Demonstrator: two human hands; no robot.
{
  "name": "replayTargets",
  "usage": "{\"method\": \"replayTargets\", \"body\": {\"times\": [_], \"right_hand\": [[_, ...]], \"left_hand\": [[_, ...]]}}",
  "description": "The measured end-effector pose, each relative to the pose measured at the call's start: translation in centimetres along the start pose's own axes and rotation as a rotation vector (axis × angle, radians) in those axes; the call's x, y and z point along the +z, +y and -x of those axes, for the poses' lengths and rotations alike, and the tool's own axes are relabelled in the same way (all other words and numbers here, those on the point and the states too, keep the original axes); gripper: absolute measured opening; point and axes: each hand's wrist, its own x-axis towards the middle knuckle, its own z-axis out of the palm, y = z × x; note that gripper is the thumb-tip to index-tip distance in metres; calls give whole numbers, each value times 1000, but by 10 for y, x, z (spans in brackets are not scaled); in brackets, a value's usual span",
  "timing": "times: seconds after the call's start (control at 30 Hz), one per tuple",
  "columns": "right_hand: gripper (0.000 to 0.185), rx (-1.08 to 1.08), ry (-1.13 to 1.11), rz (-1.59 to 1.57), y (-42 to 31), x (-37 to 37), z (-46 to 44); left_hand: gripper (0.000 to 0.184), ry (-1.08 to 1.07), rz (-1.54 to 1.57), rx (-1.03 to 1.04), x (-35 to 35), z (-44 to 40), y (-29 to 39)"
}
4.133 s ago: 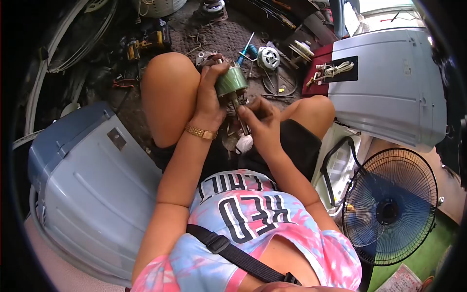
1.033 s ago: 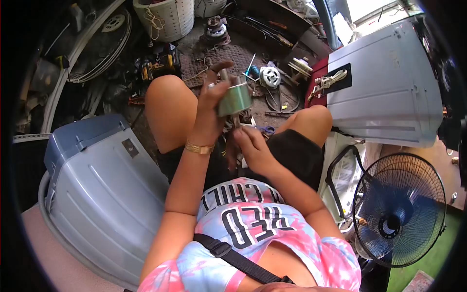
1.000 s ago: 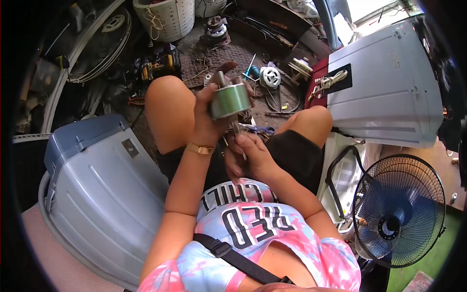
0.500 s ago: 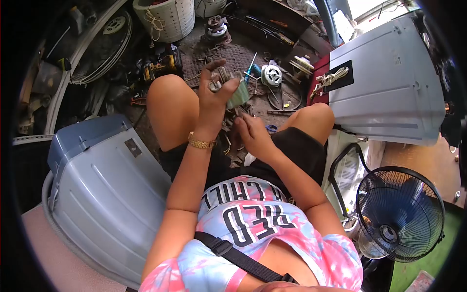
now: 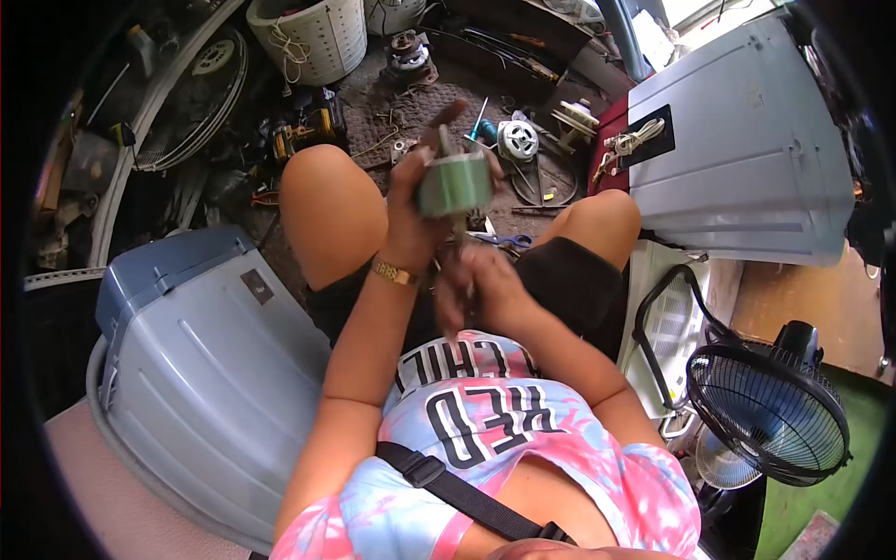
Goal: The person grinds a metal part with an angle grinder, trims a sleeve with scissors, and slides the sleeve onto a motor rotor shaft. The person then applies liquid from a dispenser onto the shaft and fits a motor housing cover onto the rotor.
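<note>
My left hand [image 5: 408,217], with a gold watch on its wrist, is wrapped round a green block-like part [image 5: 455,185] above the space between my knees. Grey metal shows at the block's upper end; its exact kind is unclear. Just below it, my right hand [image 5: 485,285] is blurred by motion, its fingers curled together. Something thin runs from the block down to these fingers, too smeared to name. Blue-handled scissors [image 5: 509,241] lie beyond my right hand. On the floor ahead are a blue screwdriver [image 5: 483,129] and a round metal motor-like part [image 5: 518,140].
Large grey plastic housings stand at my left [image 5: 205,364] and right [image 5: 747,149]. A black fan [image 5: 770,411] is at the lower right. A yellow-black power drill [image 5: 322,121], a white basket [image 5: 322,47] and another motor-like part [image 5: 408,51] sit ahead.
The green block has turned, and its green side now faces me more. My right hand has moved down, nearer my body. The fan's head has swung round.
</note>
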Motion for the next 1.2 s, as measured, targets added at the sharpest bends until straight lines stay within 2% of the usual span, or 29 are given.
{"method": "replayTargets", "body": {"times": [0.03, 0.07, 0.1, 0.13, 0.17, 0.2, 0.23, 0.27, 0.3, 0.37, 0.4, 0.43, 0.5, 0.53, 0.6, 0.63, 0.67, 0.77, 0.83, 0.9, 0.93, 1.03, 1.07, 1.1, 1.17, 1.2], "right_hand": [[36, -60, 23, 145, -1, -9, -9], [33, -120, 167, 601, -7, -17, -16], [33, -75, 127, 435, -5, -14, -10], [33, -32, 73, 277, -12, -4, -1], [33, 15, 16, 118, -19, 6, 6], [39, 121, -61, -347, -23, 21, 12], [41, 165, -95, -517, -23, 33, 15], [40, 142, -31, -392, -21, 29, 15], [39, 112, 27, -259, -18, 19, 10], [36, -66, 250, 617, -15, -10, -12], [36, -93, 261, 697, -10, -10, -6], [35, -124, 263, 782, -13, -2, 1], [32, 156, -62, -290, -18, 17, 15], [33, 159, -1, -244, -6, 17, 17], [32, 75, 130, 112, -5, 4, 5], [31, 0, 199, 421, -15, -8, -8], [31, -154, 227, 838, -10, -20, -17], [31, 49, -6, 87, -5, -4, 9], [33, 147, -89, -317, -3, 7, 20], [35, 160, -45, -263, -15, -1, 3], [38, -121, 164, 544, -15, -14, -12], [38, 32, -9, 250, -5, -8, 7], [40, 98, -141, -137, -15, 8, 13], [42, 215, -247, -510, -24, 24, 19], [39, 93, -146, -96, -13, 9, 8], [39, 42, -42, 230, -19, -6, -2]], "left_hand": [[66, 125, -318, 59, -3, -2, -1], [67, 247, -635, 124, -7, -6, -4], [67, 366, -952, 177, -10, -8, -5], [62, 348, -654, 78, -3, -4, -3], [58, 169, -359, 82, 2, -6, -3], [55, 1, -58, 61, 5, -3, -9], [52, -155, 250, 38, 10, 3, -13], [49, -58, 213, -22, 15, 5, -9], [54, 97, -180, 24, 12, 4, -5], [64, 408, -964, 138, 1, -3, 0], [63, 404, -922, 161, 1, -3, -5], [57, 216, -561, 144, -2, -2, -7], [45, -148, 172, 72, -6, 4, -14], [48, 5, -38, 88, -6, 8, -15], [54, 273, -479, 138, -6, 2, -5], [57, 408, -696, 180, -5, -1, -3], [60, 425, -987, 207, -4, -3, -6], [50, 43, -24, 75, -6, 6, -9], [54, 110, -108, 61, -6, 10, -12], [58, 155, -205, 54, -9, 5, -9], [62, 353, -690, 160, -15, -1, -7], [63, 135, -114, 63, -16, 8, -16], [66, -171, 218, 99, -15, 9, -24], [68, -142, 140, 80, -17, 14, -24], [72, -126, -27, 68, -12, 8, -13], [77, 227, -510, 84, -2, 9, -4]]}}
